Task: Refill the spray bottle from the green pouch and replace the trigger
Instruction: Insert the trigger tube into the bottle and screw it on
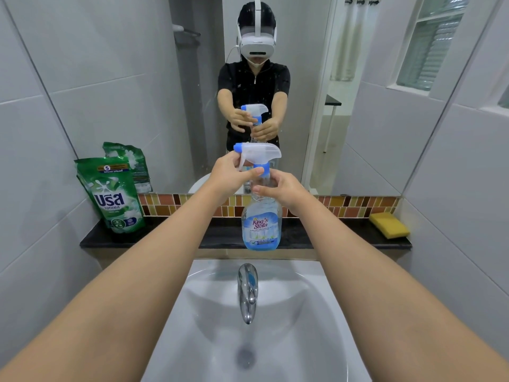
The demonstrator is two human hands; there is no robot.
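Bottle (261, 224) held above sink (256, 340) | left hand (230, 175) pinches trigger (257, 155) collar, right hand (283, 190) grips neck | pouch (113, 197) upright on bench (303, 235) | bottle likely light, smooth plastic; hold neck firmly.

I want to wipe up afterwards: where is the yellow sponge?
In the head view the yellow sponge lies at the far right end of the dark ledge behind the sink, to the right of the spray bottle.
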